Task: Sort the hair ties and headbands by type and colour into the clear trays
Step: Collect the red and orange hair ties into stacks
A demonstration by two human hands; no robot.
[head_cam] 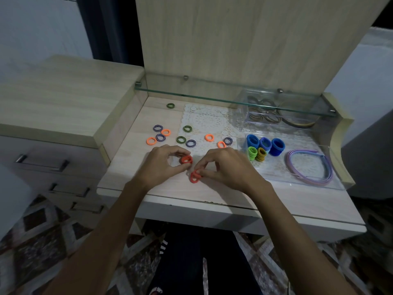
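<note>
The near tray (331, 184) holds blue ties (276, 146), green ties (252, 153), olive ties (261, 154) and purple headbands (308, 169). The far tray (246, 119) holds brownish bands (263, 116). Left grip (161, 165) pinches a red tie (187, 159); right grip (225, 169) pinches another (194, 177) low over the bench (131, 167). Loose ties (180, 139) lie beyond the hands.

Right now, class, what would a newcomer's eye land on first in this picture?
Two hands meet at the front of the desk: the left hand pinches a red tie, and the right hand pinches another red tie. Behind them, orange ties, purple ties and green ties lie scattered. At the right, a clear tray holds blue scrunchies and headbands.
</note>
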